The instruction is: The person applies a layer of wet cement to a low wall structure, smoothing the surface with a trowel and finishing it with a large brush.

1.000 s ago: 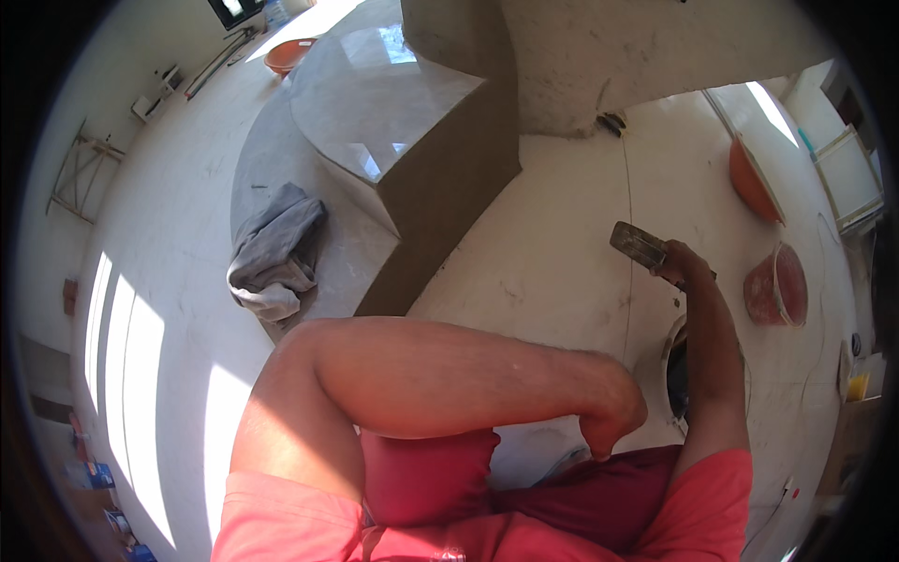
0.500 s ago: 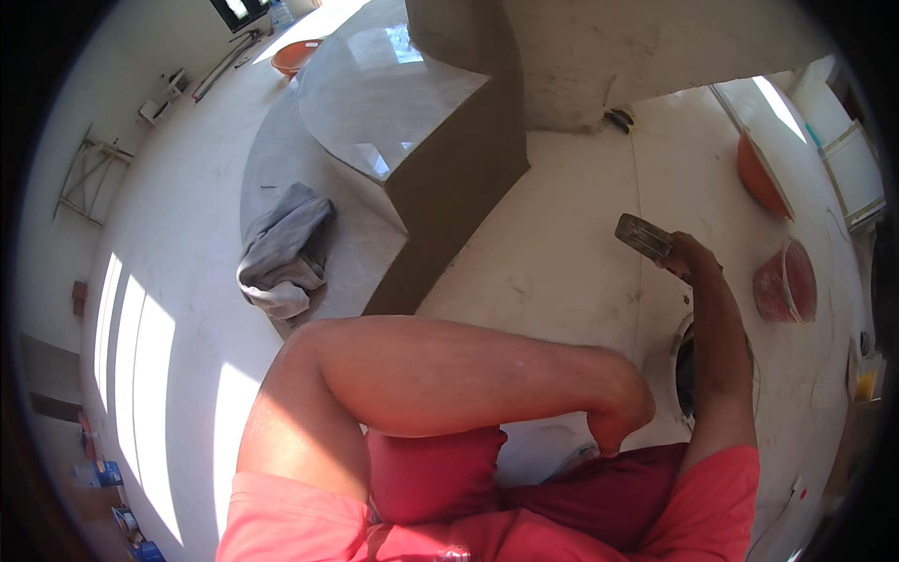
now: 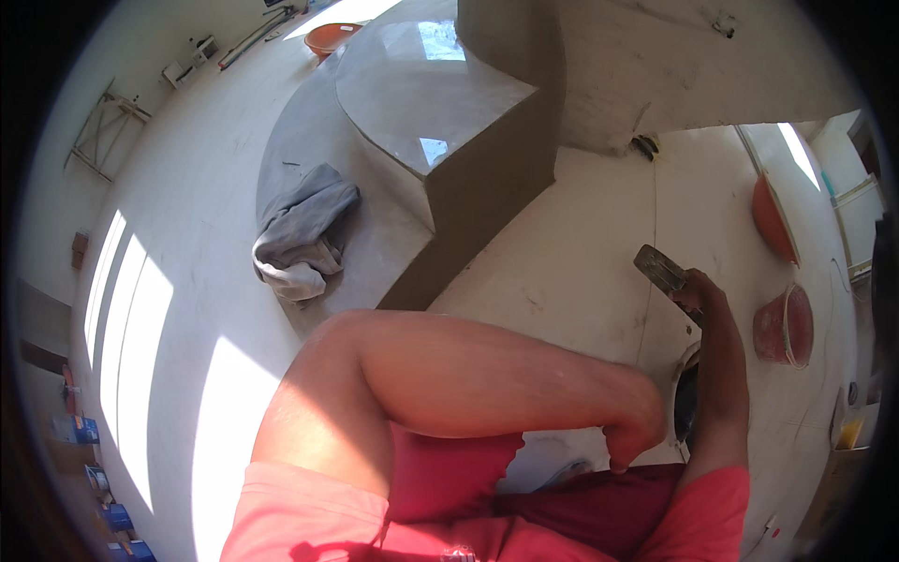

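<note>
My right hand [image 3: 691, 290] is closed on a plastering trowel [image 3: 659, 270], held out over the pale floor with its blade pointing up and left. Under my right forearm stands a bucket [image 3: 686, 398] with a dark inside, partly hidden by the arm. Bent across my lap, my left arm ends in my left hand [image 3: 639, 426], which hangs down at the wrist; its fingers are mostly hidden. Ahead is a curved grey step [image 3: 412, 103] with a glossy top and a darker vertical face. A crumpled grey cloth [image 3: 307, 234] lies on the lower ledge to its left.
On the right are a reddish bucket [image 3: 785, 328] and an orange basin [image 3: 773, 222]. Another orange basin [image 3: 330, 38] sits beyond the step. A small dark and yellow object [image 3: 646, 147] lies by the wall base. A metal trestle [image 3: 108, 129] leans at the far left.
The whole view has shifted, so the step and cloth appear further right and lower. My right hand still holds the trowel, tilted slightly more downward; my left arm keeps about the same pose.
</note>
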Demonstrator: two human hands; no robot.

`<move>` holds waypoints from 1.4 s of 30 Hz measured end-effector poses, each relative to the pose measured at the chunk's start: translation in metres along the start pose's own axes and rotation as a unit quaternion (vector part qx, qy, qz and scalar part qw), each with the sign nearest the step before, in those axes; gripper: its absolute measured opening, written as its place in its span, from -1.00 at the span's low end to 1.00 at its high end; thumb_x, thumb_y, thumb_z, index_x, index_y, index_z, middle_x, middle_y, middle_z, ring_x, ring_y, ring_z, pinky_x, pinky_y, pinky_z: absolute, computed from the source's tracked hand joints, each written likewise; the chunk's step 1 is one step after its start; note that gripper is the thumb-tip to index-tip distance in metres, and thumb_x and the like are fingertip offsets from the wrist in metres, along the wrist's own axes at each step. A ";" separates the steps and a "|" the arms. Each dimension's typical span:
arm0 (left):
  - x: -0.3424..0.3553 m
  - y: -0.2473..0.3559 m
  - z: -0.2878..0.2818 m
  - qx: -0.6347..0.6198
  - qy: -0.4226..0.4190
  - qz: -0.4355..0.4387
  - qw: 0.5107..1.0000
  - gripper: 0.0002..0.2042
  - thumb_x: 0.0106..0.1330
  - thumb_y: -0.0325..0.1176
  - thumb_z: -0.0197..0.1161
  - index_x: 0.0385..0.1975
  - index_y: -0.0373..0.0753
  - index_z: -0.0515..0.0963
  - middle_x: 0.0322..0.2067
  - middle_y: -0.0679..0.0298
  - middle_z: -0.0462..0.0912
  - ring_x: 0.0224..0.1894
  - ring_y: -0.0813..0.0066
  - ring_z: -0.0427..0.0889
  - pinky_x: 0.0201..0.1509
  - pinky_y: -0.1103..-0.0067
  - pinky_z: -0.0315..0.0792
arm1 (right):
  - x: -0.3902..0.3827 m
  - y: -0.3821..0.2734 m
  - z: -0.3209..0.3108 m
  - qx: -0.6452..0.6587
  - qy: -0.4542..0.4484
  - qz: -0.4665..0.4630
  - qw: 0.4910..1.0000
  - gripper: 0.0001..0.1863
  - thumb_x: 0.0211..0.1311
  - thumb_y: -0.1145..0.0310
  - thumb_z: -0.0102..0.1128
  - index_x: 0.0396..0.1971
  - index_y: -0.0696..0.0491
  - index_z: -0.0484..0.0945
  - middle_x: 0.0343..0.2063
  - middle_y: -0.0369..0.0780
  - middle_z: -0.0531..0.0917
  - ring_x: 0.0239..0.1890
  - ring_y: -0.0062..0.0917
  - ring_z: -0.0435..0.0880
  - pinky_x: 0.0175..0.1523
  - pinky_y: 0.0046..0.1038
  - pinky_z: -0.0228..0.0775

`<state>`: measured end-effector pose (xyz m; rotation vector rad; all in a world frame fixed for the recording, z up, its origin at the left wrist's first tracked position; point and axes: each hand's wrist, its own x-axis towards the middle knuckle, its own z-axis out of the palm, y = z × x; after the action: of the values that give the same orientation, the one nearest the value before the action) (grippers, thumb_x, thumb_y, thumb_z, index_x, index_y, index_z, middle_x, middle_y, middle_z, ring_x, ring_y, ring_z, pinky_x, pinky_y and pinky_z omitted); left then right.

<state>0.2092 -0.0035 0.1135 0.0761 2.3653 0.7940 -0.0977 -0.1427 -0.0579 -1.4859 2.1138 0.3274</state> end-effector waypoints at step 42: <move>0.011 0.002 -0.003 0.017 -0.035 0.001 0.999 -0.44 0.28 0.10 0.38 0.06 -0.26 0.69 0.04 0.09 0.74 0.09 0.10 0.71 0.20 0.26 0.53 | 0.021 0.019 0.018 -0.042 0.066 -0.033 0.996 -0.51 0.11 0.23 0.52 -0.04 0.16 0.57 -0.38 -0.13 0.76 -0.44 -0.43 0.81 -0.27 -0.28 0.66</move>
<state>0.1984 -0.0005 0.1098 0.1183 2.3135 0.7407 -0.1153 -0.1441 -0.0864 -1.6636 2.1708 0.3048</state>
